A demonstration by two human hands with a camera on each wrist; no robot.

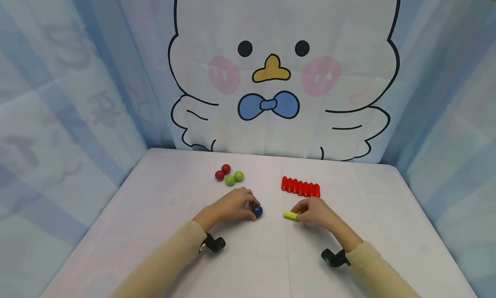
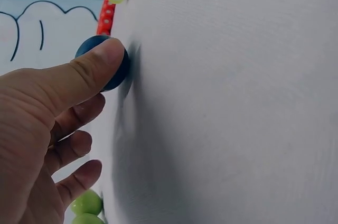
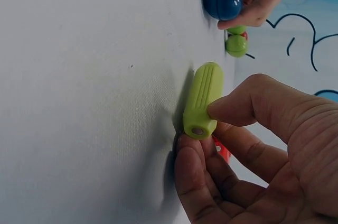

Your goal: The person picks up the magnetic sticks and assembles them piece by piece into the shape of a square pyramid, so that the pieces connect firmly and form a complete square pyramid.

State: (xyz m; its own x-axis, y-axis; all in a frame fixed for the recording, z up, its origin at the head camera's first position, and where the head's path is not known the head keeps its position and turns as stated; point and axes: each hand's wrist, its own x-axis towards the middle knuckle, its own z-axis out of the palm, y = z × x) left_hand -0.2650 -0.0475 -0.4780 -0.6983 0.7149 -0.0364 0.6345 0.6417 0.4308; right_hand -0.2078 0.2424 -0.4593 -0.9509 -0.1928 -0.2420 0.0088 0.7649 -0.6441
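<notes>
My left hand [image 1: 234, 204] pinches a dark blue ball [image 1: 257, 210] between thumb and forefinger, close over the white tabletop. In the left wrist view the thumb lies across the blue ball [image 2: 117, 72], and the other fingers are spread loosely below. To the right, my right hand [image 1: 317, 212] holds a short yellow-green stick [image 1: 289, 215] between thumb and fingers, one end pointing at the ball. The right wrist view shows the grooved side of the stick [image 3: 205, 94] and a round metal spot in its near end. A gap separates ball and stick.
Several red sticks [image 1: 300, 187] lie side by side in a row beyond my right hand. Two red balls [image 1: 219, 175] and two green balls [image 1: 230, 180] sit grouped beyond my left hand. A printed curtain [image 1: 271, 134] hangs behind the table.
</notes>
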